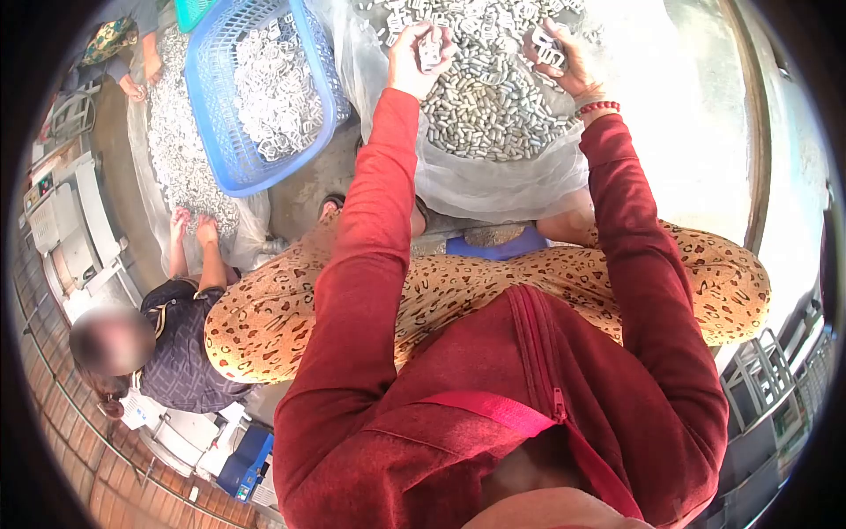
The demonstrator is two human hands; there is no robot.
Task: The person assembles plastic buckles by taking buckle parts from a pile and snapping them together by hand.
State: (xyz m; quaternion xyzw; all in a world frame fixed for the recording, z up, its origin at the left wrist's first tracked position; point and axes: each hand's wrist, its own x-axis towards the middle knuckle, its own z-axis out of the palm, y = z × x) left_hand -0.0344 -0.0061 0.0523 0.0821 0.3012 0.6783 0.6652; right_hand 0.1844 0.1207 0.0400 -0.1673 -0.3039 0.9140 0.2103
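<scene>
My left hand [416,62] is closed around a few pale metal pieces [430,49], held over the left side of a heap. My right hand [577,69] holds silvery slotted, buckle-like pieces [550,53] between thumb and fingers at the heap's right side. Between and below both hands spreads the pile of small grey, capsule-shaped metal pieces [493,110]. Farther back lie loose slotted pieces [480,16] like those in my hands. A translucent plastic sheet [493,189] lies under the heap.
Left of me stands a blue plastic basket [204,132] holding many slotted pieces [275,93]. Another sheet-borne pile [181,132] lies beyond it, where a co-worker [185,344] sits with hands at its near edge. Another person's hands [141,79] show at upper left.
</scene>
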